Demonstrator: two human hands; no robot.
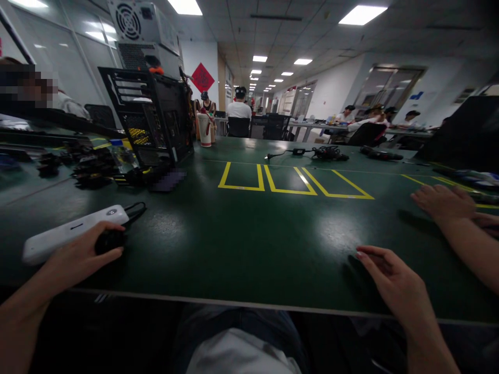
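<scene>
At the left of the head view my left hand (83,252) has its fingers and thumb curled round a dark rounded object (110,240), whose kind I cannot make out. Just behind it lies a long white case (74,231) with a round grey mark near its end and a black cord (136,209) looped beside it. My right hand (393,278) hovers over the front right of the table, thumb and forefinger tips together. If anything is pinched there, it is too small to see.
Another person's hand (446,202) reaches over the green table (234,239) from the right. A black computer case (156,114) stands at the back left, near a paper cup (205,129). Yellow tape outlines (241,188) and a coiled power cord (329,153) lie toward the back.
</scene>
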